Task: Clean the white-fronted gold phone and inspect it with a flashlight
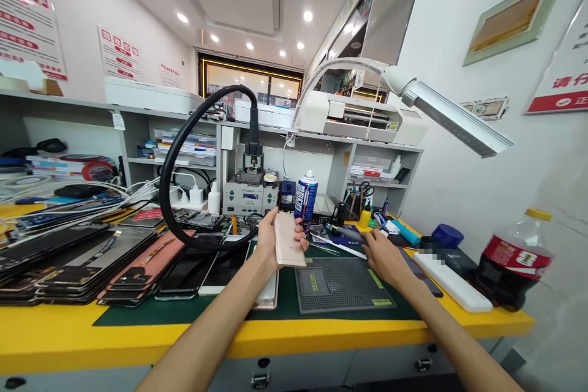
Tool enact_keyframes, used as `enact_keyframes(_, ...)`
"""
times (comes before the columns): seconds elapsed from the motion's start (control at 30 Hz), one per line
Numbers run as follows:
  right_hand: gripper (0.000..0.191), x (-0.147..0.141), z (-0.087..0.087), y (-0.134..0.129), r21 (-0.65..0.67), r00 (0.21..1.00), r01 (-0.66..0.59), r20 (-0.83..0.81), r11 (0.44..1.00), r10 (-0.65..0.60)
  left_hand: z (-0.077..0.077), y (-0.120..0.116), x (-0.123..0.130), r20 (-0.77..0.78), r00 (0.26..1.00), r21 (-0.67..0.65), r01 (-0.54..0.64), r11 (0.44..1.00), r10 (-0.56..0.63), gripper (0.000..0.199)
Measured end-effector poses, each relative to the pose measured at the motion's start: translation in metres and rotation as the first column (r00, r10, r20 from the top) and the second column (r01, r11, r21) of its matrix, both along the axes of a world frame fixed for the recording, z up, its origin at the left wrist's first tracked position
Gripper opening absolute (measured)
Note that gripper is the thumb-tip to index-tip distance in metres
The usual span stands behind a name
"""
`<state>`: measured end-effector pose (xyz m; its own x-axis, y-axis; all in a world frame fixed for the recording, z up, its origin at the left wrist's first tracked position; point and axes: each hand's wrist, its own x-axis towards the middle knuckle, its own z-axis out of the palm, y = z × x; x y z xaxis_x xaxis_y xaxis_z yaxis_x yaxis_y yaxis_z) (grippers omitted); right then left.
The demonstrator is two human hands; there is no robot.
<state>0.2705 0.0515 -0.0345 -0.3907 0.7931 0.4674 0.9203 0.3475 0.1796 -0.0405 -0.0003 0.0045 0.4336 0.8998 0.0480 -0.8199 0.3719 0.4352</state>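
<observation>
My left hand (267, 239) is closed around a pale gold smartphone (289, 242), raised above the bench with its plain back toward me. To the right, my right hand (384, 258) reaches low over the bench, fingers curled on a slim dark-handled tool (351, 233); its exact kind is unclear. Just below that tool lies a thin white stick-like tool (337, 245), its right end close to my fingers. Between my forearms, a grey perforated repair mat (344, 288) rests on the green mat (184, 313).
Stacked phone screens (92, 263) cover the left side. A black hose (166, 184) loops up from the bench near a grey soldering station (250, 197). Behind the phone stands a blue spray can (306, 193). A cola bottle (517, 260) and white bar (454, 282) are at right.
</observation>
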Motion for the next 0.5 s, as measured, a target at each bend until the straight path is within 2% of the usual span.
enact_keyframes(0.3, 0.028, 0.007, -0.019, -0.001, 0.091, 0.982, -0.066, -0.172, 0.994, 0.081, 0.001, -0.002, 0.005, -0.007, 1.0, -0.096, -0.018, 0.995, 0.018, 0.047)
enact_keyframes(0.5, 0.028, 0.005, -0.021, -0.005, 0.109, 0.879, -0.165, -0.434, 0.98, 0.196, 0.001, 0.001, 0.005, -0.017, 0.997, -0.207, -0.081, 0.975, 0.08, 0.05)
